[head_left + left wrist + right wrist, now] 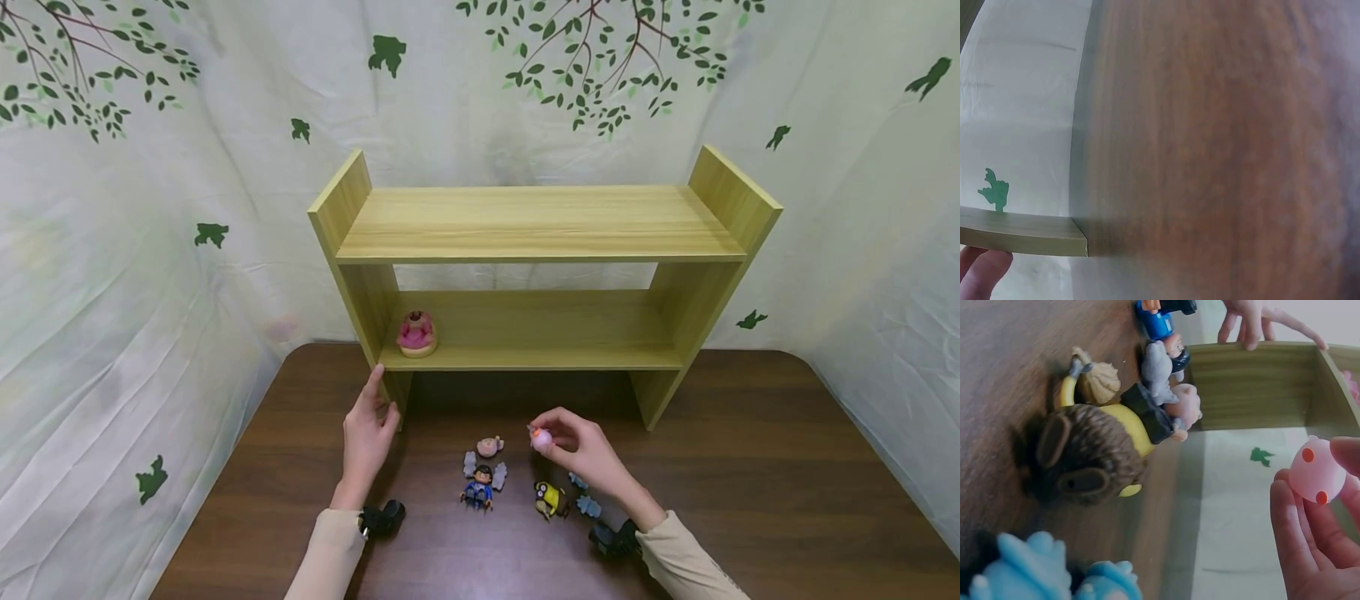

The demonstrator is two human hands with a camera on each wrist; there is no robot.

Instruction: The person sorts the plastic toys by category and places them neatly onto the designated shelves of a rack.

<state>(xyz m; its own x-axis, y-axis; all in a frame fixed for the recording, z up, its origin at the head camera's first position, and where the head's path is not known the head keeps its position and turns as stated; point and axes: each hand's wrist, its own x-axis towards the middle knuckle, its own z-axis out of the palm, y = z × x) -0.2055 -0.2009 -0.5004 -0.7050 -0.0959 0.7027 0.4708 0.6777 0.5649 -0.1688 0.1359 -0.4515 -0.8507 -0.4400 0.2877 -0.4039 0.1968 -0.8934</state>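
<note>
My right hand [577, 450] pinches a small round pink toy [1317, 470] with orange spots between thumb and fingers, held above the table in front of the shelf. On the left, my left hand [367, 433] touches the front edge of the wooden shelf's [540, 221] left side panel, its index finger stretched up to the middle board's corner. Near that fingertip, a pink bear figure [417, 333] sits at the left end of the middle board. Below my right hand lies a yellow figure [550, 498] with a furry brown back, beside light blue figures [588, 506].
A dark-haired figure in blue [480, 492] lies on the brown table [787, 467], grey figures [499, 476] on both sides of it. Just behind it is a small pale pink toy [490, 447]. White cloth [247, 183] with leaf prints hangs behind and beside the table.
</note>
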